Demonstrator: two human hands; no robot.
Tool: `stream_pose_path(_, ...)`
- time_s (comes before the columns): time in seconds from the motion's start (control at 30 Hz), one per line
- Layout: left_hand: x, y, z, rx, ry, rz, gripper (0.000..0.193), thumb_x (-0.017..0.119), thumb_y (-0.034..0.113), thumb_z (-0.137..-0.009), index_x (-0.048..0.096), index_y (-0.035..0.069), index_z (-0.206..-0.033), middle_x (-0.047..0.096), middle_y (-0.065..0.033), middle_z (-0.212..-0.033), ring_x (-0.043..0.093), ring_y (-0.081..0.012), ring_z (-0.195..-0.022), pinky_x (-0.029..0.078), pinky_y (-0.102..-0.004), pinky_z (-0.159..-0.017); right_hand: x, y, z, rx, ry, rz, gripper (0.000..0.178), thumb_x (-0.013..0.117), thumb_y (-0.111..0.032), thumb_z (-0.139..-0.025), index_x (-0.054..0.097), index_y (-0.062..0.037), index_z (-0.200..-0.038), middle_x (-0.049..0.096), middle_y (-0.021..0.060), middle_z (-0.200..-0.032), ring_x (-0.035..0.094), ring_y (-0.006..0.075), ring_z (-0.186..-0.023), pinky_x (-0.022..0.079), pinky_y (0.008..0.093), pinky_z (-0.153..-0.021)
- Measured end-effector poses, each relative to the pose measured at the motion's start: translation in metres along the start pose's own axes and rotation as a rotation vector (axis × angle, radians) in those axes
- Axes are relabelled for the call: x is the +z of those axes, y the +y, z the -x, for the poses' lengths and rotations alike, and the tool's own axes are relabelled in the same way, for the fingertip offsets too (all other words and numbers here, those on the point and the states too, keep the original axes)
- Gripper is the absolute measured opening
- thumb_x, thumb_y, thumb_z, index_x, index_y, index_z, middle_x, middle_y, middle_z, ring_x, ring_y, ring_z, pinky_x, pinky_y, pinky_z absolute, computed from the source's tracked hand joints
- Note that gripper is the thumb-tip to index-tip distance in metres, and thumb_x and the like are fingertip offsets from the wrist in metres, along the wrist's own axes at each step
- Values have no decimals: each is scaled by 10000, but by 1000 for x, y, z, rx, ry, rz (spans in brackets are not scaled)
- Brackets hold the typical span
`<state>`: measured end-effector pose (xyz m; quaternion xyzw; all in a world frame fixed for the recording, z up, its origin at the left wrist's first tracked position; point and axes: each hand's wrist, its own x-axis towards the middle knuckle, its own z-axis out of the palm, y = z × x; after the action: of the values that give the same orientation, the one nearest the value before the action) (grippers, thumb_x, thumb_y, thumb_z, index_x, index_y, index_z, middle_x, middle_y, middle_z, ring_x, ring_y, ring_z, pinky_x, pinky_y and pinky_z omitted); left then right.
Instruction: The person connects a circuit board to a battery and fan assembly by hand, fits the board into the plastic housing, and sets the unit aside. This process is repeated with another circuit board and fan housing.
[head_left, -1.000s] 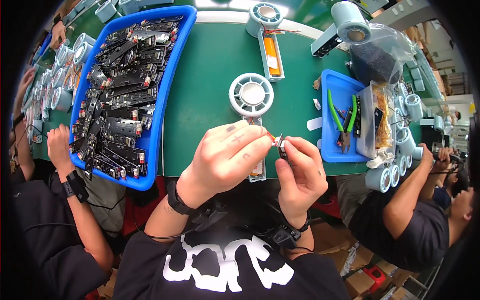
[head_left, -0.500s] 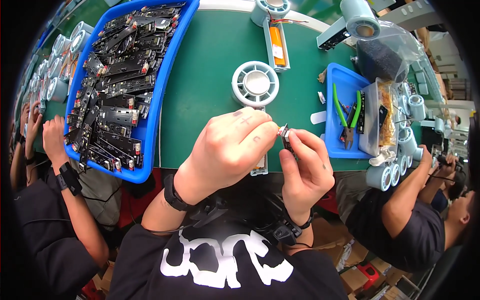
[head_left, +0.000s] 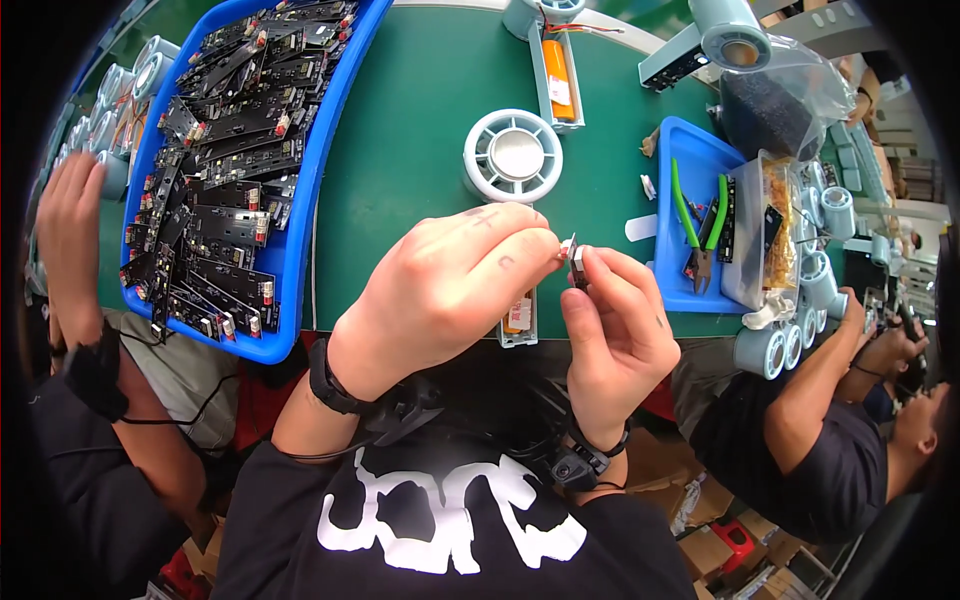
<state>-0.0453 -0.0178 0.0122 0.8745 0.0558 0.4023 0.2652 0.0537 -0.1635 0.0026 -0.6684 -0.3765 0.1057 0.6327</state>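
My left hand (head_left: 455,280) is closed, its fingertips pinching what looks like a small wire connector (head_left: 567,246), white with a bit of red. My right hand (head_left: 627,325) holds a small black circuit board (head_left: 578,268), seen nearly edge-on, between thumb and fingers. Board and connector meet at the fingertips; whether they are joined I cannot tell. Beneath my hands lies a pale blue fan body with a round, spoked head (head_left: 513,157). Its open handle (head_left: 519,318) pokes out below my left hand, and the middle of it is hidden.
At left, a blue tray (head_left: 303,230) is heaped with black circuit boards. Another fan body with an orange battery (head_left: 558,72) lies farther back. At right, a blue tray (head_left: 690,143) holds green-handled cutters (head_left: 703,268) beside a clear box (head_left: 745,235). Co-workers sit on both sides.
My hands stay together at the board and connector, with only slight shifts. The co-worker's hand at left has lifted away from beside the tray. The view has shifted a little.
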Motion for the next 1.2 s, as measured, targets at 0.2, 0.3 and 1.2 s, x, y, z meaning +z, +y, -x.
stream_pose_path(0.2,-3,-4,6,-60,-12,115,210,813,-20,-758,700,0,-934,717,-126,-895,727,-268,-770,594,-326,-661,0,5,3,-3,-68,-85,352,690,128,-872,676,73,-1219,633,174,-1239,657,184,-1018,546,289,-901)
stream_pose_path(0.3,-2,-1,8,-89,17,115,206,815,-22,-754,704,4,-926,719,-126,-890,728,-261,-774,592,-320,-657,2,5,3,54,-35,-184,348,721,121,-855,686,68,-1198,647,172,-1216,667,197,-1035,554,294,-881)
stream_pose_path(1.2,13,-5,6,-2,102,-59,221,814,-58,-726,678,-17,-895,641,-104,-796,633,-264,-694,513,-341,-589,2,17,2,22,-43,-118,325,684,104,-896,668,69,-1219,628,175,-1243,651,201,-1021,554,297,-883)
